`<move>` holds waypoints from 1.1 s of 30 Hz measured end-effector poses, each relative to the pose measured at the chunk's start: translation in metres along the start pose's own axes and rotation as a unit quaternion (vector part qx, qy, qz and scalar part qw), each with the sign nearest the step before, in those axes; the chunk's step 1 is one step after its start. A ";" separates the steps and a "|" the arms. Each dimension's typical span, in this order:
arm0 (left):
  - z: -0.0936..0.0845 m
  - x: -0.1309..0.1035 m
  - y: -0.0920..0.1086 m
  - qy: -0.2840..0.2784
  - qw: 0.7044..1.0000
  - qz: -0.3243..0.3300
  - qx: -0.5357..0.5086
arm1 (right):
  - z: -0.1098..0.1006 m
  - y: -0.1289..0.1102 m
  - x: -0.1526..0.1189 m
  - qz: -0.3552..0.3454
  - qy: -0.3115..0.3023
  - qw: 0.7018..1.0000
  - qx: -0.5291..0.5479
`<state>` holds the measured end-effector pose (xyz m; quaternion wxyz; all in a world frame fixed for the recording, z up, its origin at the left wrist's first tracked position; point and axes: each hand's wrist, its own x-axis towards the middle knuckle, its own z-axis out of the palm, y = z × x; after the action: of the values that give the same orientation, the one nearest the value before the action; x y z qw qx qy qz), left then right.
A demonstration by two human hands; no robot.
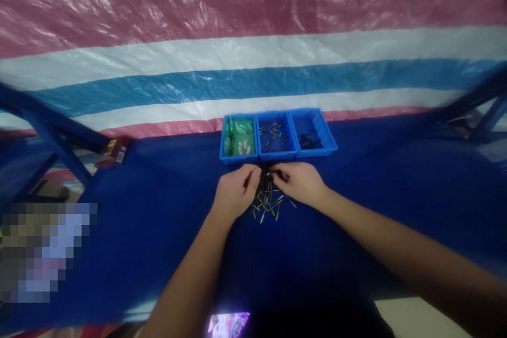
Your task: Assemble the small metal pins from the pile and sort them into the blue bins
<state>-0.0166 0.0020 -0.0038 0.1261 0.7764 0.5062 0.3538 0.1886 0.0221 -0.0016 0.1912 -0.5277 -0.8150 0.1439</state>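
My left hand (236,190) and my right hand (300,182) meet over the blue table, fingers pinched together. Between their fingertips is a small dark piece (266,176), blurred and partly covered, so its kind cannot be told. Both hands seem to touch it. Just below them lies a loose pile of thin brass-coloured metal pins (268,203). Beyond the hands stand three joined blue bins. The left bin (238,159) holds clear and white small parts on green, the middle bin (277,157) thin metal pins, and the right bin (327,142) small black parts.
A red box (113,151) sits at the table's left by a blue metal frame (65,132). Striped plastic sheeting (253,53) hangs behind the table (396,195). A lit screen (228,325) shows at the near edge, and a pixelated patch covers the lower left.
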 end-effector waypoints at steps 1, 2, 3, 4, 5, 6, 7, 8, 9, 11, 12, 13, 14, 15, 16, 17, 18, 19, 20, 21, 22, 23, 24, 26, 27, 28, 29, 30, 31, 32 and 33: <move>0.000 0.000 0.000 -0.001 1.000 0.000 0.000 | 0.000 0.000 0.000 0.000 -0.002 1.000 -0.001; 0.000 0.000 0.000 -0.001 1.000 0.001 0.001 | 0.001 0.000 0.000 -0.001 -0.002 1.000 -0.003; 0.000 0.000 0.000 -0.001 1.000 0.001 0.001 | 0.001 0.001 -0.001 -0.004 -0.001 1.000 -0.006; 0.000 0.000 0.000 0.000 1.000 0.001 0.000 | 0.002 0.002 -0.001 -0.007 0.002 1.000 -0.007; 0.000 0.000 0.000 0.000 1.000 0.001 -0.001 | 0.002 0.002 -0.001 -0.010 0.007 1.000 -0.004; 0.001 0.000 0.000 0.001 1.000 0.001 -0.003 | 0.003 0.003 -0.001 -0.012 0.015 1.000 0.005; 0.001 0.000 0.000 0.003 1.000 0.001 -0.006 | 0.003 0.003 -0.002 -0.016 0.027 0.999 0.021; 0.002 0.000 0.000 0.004 1.000 0.001 -0.009 | 0.003 0.003 -0.002 -0.020 0.042 0.998 0.042; 0.003 0.000 0.000 0.006 1.000 0.000 -0.010 | 0.004 0.003 -0.002 -0.026 0.060 0.996 0.065; 0.004 0.001 0.000 0.006 1.000 0.002 -0.010 | 0.003 0.003 -0.003 -0.043 0.097 0.989 0.104; 0.005 0.001 -0.001 0.003 1.000 0.005 -0.008 | 0.003 0.002 -0.004 -0.054 0.112 0.985 0.117; 0.005 0.002 -0.001 0.001 1.000 0.009 -0.007 | 0.003 0.002 -0.004 -0.065 0.121 0.982 0.126; 0.005 0.002 -0.001 -0.001 1.000 0.014 -0.006 | 0.003 0.002 -0.005 -0.077 0.125 0.980 0.134; 0.005 0.002 -0.001 -0.002 1.000 0.017 -0.006 | 0.004 0.002 -0.005 -0.088 0.125 0.978 0.142; 0.005 0.002 -0.001 -0.001 1.000 0.020 -0.005 | 0.004 0.002 -0.006 -0.098 0.124 0.976 0.151; 0.005 0.002 -0.001 -0.001 1.000 0.022 -0.005 | 0.004 0.002 -0.006 -0.106 0.123 0.974 0.159; 0.006 0.002 -0.001 0.000 1.000 0.024 -0.006 | 0.004 0.002 -0.006 -0.112 0.124 0.971 0.168; 0.006 0.002 -0.002 0.000 1.000 0.028 -0.009 | 0.004 0.002 -0.006 -0.118 0.128 0.968 0.178; 0.006 0.002 -0.002 -0.001 0.999 0.036 -0.012 | 0.005 0.001 -0.006 -0.126 0.131 0.965 0.190; 0.007 0.001 -0.002 -0.001 0.999 0.046 -0.017 | 0.004 0.001 -0.005 -0.137 0.135 0.960 0.204; 0.007 0.001 -0.003 -0.001 0.998 0.059 -0.023 | 0.004 0.001 -0.005 -0.153 0.139 0.953 0.220; 0.007 0.001 -0.003 0.000 0.997 0.069 -0.027 | 0.004 0.000 -0.004 -0.173 0.145 0.945 0.236; 0.007 0.001 -0.003 0.001 0.997 0.076 -0.029 | 0.003 0.000 -0.003 -0.193 0.155 0.937 0.248; 0.007 0.001 -0.003 0.001 0.997 0.076 -0.028 | 0.002 -0.002 -0.002 -0.216 0.185 0.924 0.255; 0.007 0.001 -0.003 0.002 0.997 0.071 -0.027 | 0.001 -0.002 -0.001 -0.220 0.199 0.921 0.251; 0.007 0.001 -0.002 0.006 0.997 0.068 -0.026 | 0.001 -0.003 -0.001 -0.220 0.207 0.921 0.247; 0.007 0.001 -0.002 0.011 0.997 0.066 -0.026 | 0.000 -0.003 -0.001 -0.217 0.207 0.921 0.247; 0.007 0.001 -0.001 0.020 0.997 0.067 -0.026 | 0.000 -0.003 -0.001 -0.213 0.203 0.922 0.251; 0.007 0.001 -0.001 0.031 0.997 0.070 -0.027 | 0.001 -0.003 0.000 -0.209 0.197 0.923 0.256; 0.008 0.001 -0.002 0.044 0.996 0.077 -0.026 | 0.001 -0.003 0.000 -0.205 0.192 0.924 0.259; 0.009 0.000 -0.002 0.057 0.994 0.087 -0.025 | 0.002 -0.002 0.000 -0.201 0.191 0.925 0.260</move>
<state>-0.0120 0.0047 -0.0109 0.0849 0.7926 0.4341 0.4198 0.1862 0.0209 -0.0024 0.4986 -0.3018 -0.7861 0.2056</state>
